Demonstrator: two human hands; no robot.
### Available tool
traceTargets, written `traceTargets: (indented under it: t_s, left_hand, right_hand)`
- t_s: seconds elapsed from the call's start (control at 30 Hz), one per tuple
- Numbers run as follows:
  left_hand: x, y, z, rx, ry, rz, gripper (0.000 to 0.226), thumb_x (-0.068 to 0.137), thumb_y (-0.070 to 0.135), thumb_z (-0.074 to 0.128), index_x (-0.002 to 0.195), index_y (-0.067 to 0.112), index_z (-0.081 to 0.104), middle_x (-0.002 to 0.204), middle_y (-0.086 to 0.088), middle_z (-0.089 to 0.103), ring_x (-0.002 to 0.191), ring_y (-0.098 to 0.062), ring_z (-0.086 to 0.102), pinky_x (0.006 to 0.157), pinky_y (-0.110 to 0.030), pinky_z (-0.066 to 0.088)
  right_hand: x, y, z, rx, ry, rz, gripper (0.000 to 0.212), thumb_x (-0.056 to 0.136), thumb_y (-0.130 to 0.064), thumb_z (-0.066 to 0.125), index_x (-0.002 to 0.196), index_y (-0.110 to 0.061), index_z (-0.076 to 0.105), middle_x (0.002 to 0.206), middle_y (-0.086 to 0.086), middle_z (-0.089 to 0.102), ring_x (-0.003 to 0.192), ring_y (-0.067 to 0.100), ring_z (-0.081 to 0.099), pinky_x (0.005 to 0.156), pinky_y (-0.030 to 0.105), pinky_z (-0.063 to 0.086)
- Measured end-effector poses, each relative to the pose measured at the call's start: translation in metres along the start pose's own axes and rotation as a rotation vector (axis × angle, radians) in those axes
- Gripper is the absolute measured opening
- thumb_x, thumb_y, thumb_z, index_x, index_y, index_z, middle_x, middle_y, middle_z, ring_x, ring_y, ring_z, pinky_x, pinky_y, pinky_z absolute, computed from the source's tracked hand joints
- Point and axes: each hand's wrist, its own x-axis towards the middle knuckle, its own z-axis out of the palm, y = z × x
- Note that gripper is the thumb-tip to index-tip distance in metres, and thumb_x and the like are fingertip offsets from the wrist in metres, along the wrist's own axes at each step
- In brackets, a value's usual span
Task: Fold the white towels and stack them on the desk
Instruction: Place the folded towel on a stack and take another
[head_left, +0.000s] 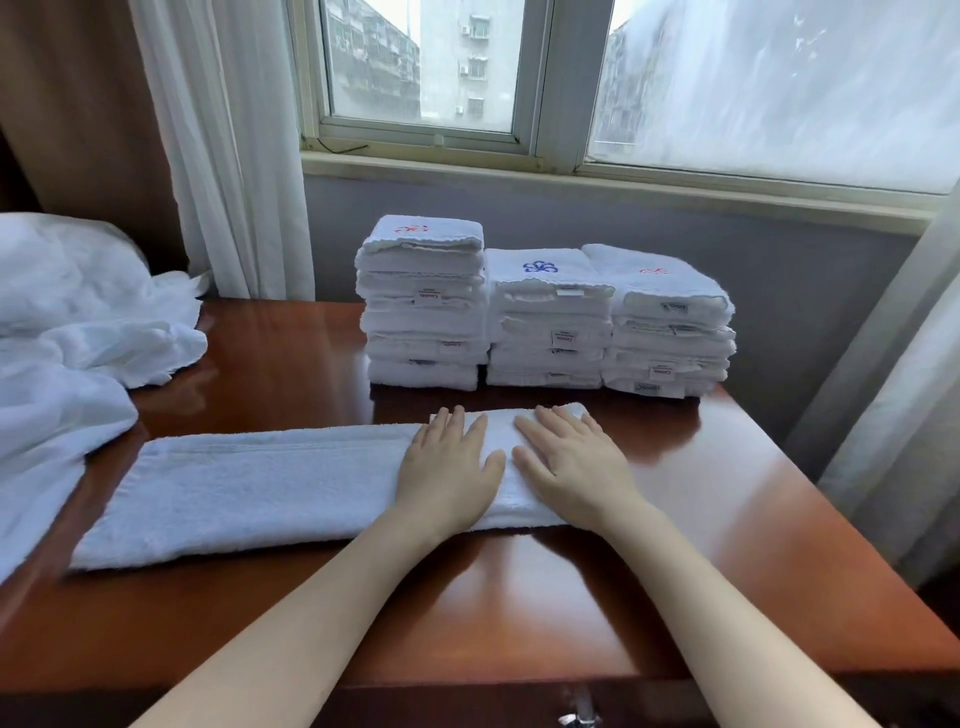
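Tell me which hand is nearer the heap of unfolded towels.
Left. The left hand lies flat on the long towel, on the side toward the heap; the right hand lies beside it, farther from the heap.

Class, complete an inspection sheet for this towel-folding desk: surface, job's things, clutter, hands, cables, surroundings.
Surface: glossy brown desk, reflecting window light.
Job's things: long towel folded into a strip across the desk; three stacks of folded towels behind it: left stack tallest, middle stack, right stack; unfolded pile at the left.
Clutter: small metal fitting under the front edge.
Hands: left hand and right hand flat on the strip's right end, side by side.
Cables: thin dark wire on the window frame, possibly a cable.
Surroundings: window, curtain.
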Motion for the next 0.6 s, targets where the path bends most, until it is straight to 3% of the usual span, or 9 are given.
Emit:
traceTargets:
  t_s: [0.17,0.27,0.33,0.43,0.6]
  left_hand:
    - [-0.015,-0.029,-0.014,-0.082,-0.066,0.048,0.060,0.102,0.052,0.022,0.157,0.029,0.014,0.166,0.002,0.004,0.152,-0.013,0.000,0.122,-0.034,0.003]
    - [-0.028,-0.065,-0.026,-0.072,-0.035,-0.025,0.059,0.102,0.054,0.022,0.156,0.031,0.019,0.165,0.002,0.010,0.152,-0.015,0.004,0.123,-0.036,0.003]
    - [-0.036,-0.089,-0.034,-0.041,-0.007,-0.091,0.058,0.103,0.053,0.024,0.156,0.030,0.020,0.165,0.002,0.011,0.152,-0.016,0.003,0.122,-0.037,0.002]
    - [-0.048,-0.121,-0.047,-0.034,0.026,-0.174,0.057,0.104,0.050,0.027,0.156,0.028,0.021,0.165,0.001,0.013,0.152,-0.018,0.004,0.122,-0.039,0.004]
    - [-0.077,-0.170,-0.070,-0.051,0.149,-0.310,0.057,0.102,0.045,0.041,0.153,0.025,0.030,0.161,0.002,0.026,0.150,-0.018,0.016,0.119,-0.039,0.018]
  right_hand:
    - [0.000,-0.002,-0.007,0.028,-0.012,-0.017,0.045,0.101,-0.045,0.036,0.141,-0.031,0.048,0.151,-0.003,0.042,0.144,0.017,0.027,0.119,0.037,0.014]
    - [0.003,-0.010,-0.011,0.013,0.005,-0.026,0.040,0.101,-0.043,0.038,0.133,-0.026,0.055,0.143,-0.002,0.050,0.141,0.020,0.032,0.115,0.036,0.013]
    - [0.007,-0.028,-0.011,0.064,-0.011,-0.044,0.042,0.101,-0.042,0.039,0.137,-0.026,0.053,0.149,-0.001,0.045,0.146,0.020,0.026,0.118,0.037,0.010]
    - [0.016,-0.071,-0.004,0.152,-0.054,-0.156,0.047,0.102,-0.042,0.041,0.147,-0.028,0.043,0.158,-0.003,0.034,0.149,0.014,0.020,0.122,0.037,0.005]
    - [0.030,-0.146,0.011,0.245,-0.076,-0.349,0.048,0.101,-0.037,0.045,0.148,-0.027,0.042,0.156,-0.005,0.036,0.148,0.013,0.023,0.123,0.036,0.009]
